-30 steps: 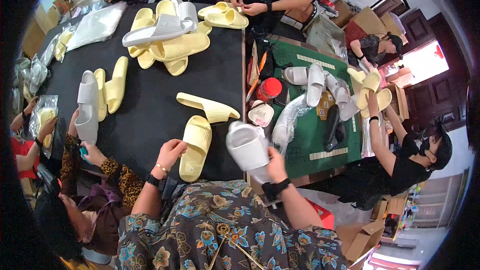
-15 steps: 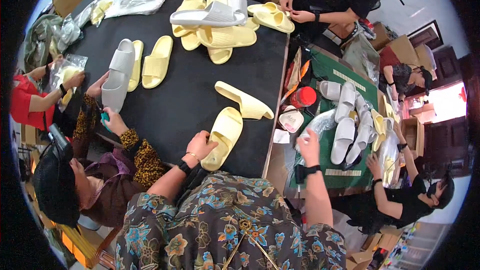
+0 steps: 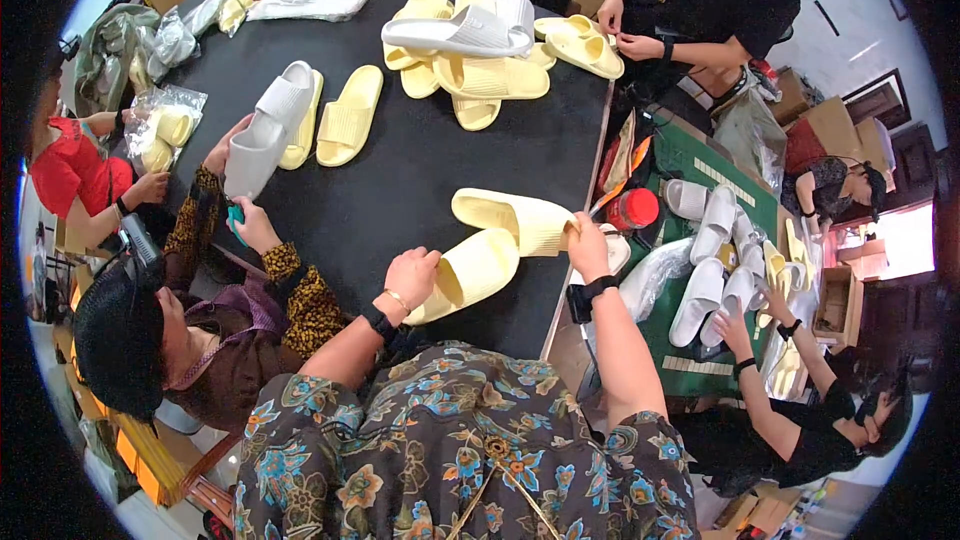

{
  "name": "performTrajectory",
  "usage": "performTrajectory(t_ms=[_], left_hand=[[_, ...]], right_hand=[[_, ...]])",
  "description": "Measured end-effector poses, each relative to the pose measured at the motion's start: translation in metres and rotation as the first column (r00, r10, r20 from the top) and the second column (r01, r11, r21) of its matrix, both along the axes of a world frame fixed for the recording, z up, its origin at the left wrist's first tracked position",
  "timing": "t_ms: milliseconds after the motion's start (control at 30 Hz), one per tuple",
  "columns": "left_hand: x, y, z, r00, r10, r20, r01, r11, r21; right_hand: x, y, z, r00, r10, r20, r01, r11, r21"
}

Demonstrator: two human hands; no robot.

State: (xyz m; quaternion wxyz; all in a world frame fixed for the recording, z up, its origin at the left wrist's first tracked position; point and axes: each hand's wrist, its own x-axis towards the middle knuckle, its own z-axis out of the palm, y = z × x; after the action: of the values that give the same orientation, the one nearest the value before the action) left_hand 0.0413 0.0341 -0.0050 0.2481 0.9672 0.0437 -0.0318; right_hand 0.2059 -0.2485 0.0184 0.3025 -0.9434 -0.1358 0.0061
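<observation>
Two pale yellow slide slippers are on the black tabletop in front of me. My left hand (image 3: 412, 278) has its fingers closed at the left edge of the nearer slipper (image 3: 472, 275), partly covering it. My right hand (image 3: 590, 245) grips the strap end of the farther slipper (image 3: 500, 208), which lies crosswise and overlaps the nearer one. To my left, a co-worker holds a grey slipper (image 3: 262, 145) upright in one hand and a teal-handled tool (image 3: 235, 218) in the other. Beyond it, a yellow slipper (image 3: 350, 118) lies on the table.
A pile of yellow and grey slippers (image 3: 490, 80) covers the far part of the black table (image 3: 400, 180). At right, a green mat (image 3: 690, 145) carries grey slippers (image 3: 700, 290), clear plastic bags (image 3: 655, 275) and a red-lidded jar (image 3: 633, 208). Other people work around the tables.
My right hand has moved left from the plastic bag over the green mat to the farther yellow slipper. My left hand stays at the nearer slipper. The whole view has shifted slightly.
</observation>
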Motion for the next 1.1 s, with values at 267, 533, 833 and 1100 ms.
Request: performTrajectory(t_ms=[267, 533, 833, 1100], left_hand=[[0.027, 0.016, 0.013, 0.995, 0.069, -0.079, -0.077, 0.99, -0.115], [0.034, 0.012, 0.025, 0.978, 0.109, 0.178, -0.096, 0.992, -0.084], [0.033, -0.014, -0.012, 0.999, -0.035, 0.033, 0.036, 0.998, -0.049], [0.018, -0.021, -0.009, 0.98, 0.127, 0.155, -0.102, 0.982, -0.159]], right_hand=[[-0.012, -0.012, 0.022, 0.997, 0.068, -0.032, -0.067, 0.997, 0.033], [-0.027, -0.046, 0.008, 0.717, 0.256, -0.648, -0.322, 0.947, 0.018], [-0.049, -0.028, 0.0, 0.776, 0.193, -0.601, -0.21, 0.977, 0.043], [-0.069, -0.014, 0.0, 0.834, -0.032, -0.551, -0.078, 0.981, -0.175]])
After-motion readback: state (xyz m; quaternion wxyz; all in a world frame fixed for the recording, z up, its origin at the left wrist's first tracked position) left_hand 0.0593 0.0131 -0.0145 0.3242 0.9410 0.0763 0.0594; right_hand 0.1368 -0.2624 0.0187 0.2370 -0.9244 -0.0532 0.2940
